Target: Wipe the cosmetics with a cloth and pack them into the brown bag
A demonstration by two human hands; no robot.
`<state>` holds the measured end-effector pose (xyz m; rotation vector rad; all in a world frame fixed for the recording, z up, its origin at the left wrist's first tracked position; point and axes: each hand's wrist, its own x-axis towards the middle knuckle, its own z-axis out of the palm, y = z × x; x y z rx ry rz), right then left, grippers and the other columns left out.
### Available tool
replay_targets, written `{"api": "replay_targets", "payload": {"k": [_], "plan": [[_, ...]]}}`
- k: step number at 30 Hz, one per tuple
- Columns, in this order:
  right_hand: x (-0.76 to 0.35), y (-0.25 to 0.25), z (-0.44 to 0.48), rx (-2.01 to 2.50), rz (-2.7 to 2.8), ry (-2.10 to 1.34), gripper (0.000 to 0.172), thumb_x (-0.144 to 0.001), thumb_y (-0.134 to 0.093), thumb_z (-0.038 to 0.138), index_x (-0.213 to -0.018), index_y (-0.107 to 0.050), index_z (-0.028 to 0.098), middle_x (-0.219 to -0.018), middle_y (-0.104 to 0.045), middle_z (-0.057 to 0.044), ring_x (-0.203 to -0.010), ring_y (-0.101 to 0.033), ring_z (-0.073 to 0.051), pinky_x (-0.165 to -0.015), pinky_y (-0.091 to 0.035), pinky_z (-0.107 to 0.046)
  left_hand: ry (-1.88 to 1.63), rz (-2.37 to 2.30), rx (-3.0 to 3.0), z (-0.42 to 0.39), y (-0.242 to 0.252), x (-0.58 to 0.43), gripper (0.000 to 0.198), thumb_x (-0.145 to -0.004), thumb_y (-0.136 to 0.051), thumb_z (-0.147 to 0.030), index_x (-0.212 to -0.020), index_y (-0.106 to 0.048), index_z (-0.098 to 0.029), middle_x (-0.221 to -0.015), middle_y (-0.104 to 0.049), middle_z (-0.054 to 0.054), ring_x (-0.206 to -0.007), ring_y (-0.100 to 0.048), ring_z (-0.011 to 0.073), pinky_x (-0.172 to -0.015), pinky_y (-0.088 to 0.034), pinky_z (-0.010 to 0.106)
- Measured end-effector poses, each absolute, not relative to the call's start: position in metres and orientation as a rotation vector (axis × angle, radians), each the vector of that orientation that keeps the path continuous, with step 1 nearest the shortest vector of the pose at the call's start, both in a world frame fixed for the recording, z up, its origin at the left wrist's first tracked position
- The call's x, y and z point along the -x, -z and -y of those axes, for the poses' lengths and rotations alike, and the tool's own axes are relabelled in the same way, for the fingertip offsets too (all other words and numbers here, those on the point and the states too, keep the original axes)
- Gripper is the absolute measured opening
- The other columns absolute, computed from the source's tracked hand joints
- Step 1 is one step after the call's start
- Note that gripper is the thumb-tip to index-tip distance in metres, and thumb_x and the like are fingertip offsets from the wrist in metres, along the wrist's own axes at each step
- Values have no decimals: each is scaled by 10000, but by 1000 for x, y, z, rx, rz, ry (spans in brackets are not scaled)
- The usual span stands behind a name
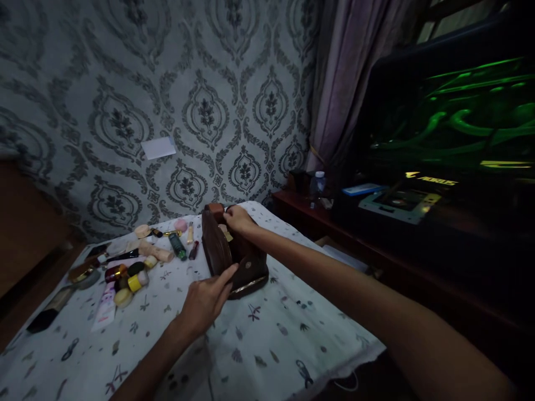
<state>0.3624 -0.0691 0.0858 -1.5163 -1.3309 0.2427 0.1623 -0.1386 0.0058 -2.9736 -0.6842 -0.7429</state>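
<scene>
1. Before me spreads a white cloth (200, 362) with small dark leaf prints.
2. On it I have an open brown leather bag (214, 250).
3. To my left lie a dark-green bottle (178, 247), a pink-and-white squeeze tube (105, 306) and a yellow cylindrical container (135, 283).

Head-worn view, facing forward, tilted down

Cosmetics (156, 253) obstruct the left; cloth (259, 351) before the bag (216, 248) seems passable.
</scene>
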Motion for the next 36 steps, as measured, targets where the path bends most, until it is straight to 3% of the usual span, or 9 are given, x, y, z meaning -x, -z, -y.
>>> {"api": "replay_targets", "payload": {"k": [4, 8, 13, 20, 24, 28, 32, 36], "plan": [[-371, -105, 106, 1457, 1282, -275, 356, -933, -419, 270, -637, -590, 170, -607, -613, -10, -568, -578, -122, -562, -431, -226, 902, 594, 2984, 140, 2, -139, 384, -1007, -397, -267, -1387, -445, -239, -905, -763, 25, -691, -724, 155, -598, -515, 217], [-353, -93, 166, 1292, 1349, -200, 483, -927, -438, 417, -491, -417, 210, -462, -404, 29, -485, -423, -113, -506, -324, -238, 806, 757, 2948, 136, 13, -112, 275, -1005, -374, -278, -1150, -601, -223, -813, -747, 29, -679, -713, 158, -617, -516, 221], [-315, -42, 206, 1246, 1814, -57, 465, -940, -426, 385, -505, -369, 231, -513, -438, -3, -519, -405, -131, -572, -306, -289, 555, 984, 2897, 130, 25, -82, 268, -993, -375, -255, -949, -635, -201, -831, -722, 43, -753, -694, 169, -696, -518, 254], [-262, 16, 171, 1182, 1987, -251, 413, -920, -431, 303, -519, -380, 216, -523, -467, 1, -509, -401, -128, -559, -267, -289, 424, 961, 2898, 127, 35, -47, 168, -931, -536, -325, -1020, -591, -193, -947, -622, 59, -882, -597, 208, -736, -489, 297], [-228, 27, 141, 1220, 1817, -547, 335, -847, -506, 357, -551, -454, 209, -516, -456, 26, -522, -385, -124, -548, -257, -268, 472, 1046, 2877, 120, 46, -32, 118, -945, -492, -245, -1013, -571, -190, -973, -605, 54, -905, -571, 198, -764, -481, 297], [-198, 41, 110, 1112, 1501, -906, 338, -779, -532, 479, -583, -482, 208, -534, -493, 26, -532, -446, -125, -537, -338, -245, 489, 1141, 2847, 111, 52, -25, 88, -932, -501, -206, -983, -572, -195, -957, -620, 46, -904, -581, 195, -759, -479, 292], [-187, 60, 95, 1130, 1377, -998, 427, -811, -419, 603, -624, -449, 220, -540, -499, 18, -464, -440, -122, -451, -356, -243, 549, 1203, 2860, 105, 52, -20, 111, -951, -472, -217, -945, -580, -197, -909, -635, 46, -885, -604, 189, -765, -481, 287], [-190, 71, 98, 1127, 1353, -1048, 435, -807, -470, 618, -652, -470, 212, -566, -517, 15, -456, -439, -116, -423, -345, -234, 648, 1245, 2908, 100, 48, -17, 167, -962, -441, -231, -1019, -593, -196, -925, -662, 50, -892, -634, 184, -786, -494, 282]]}}
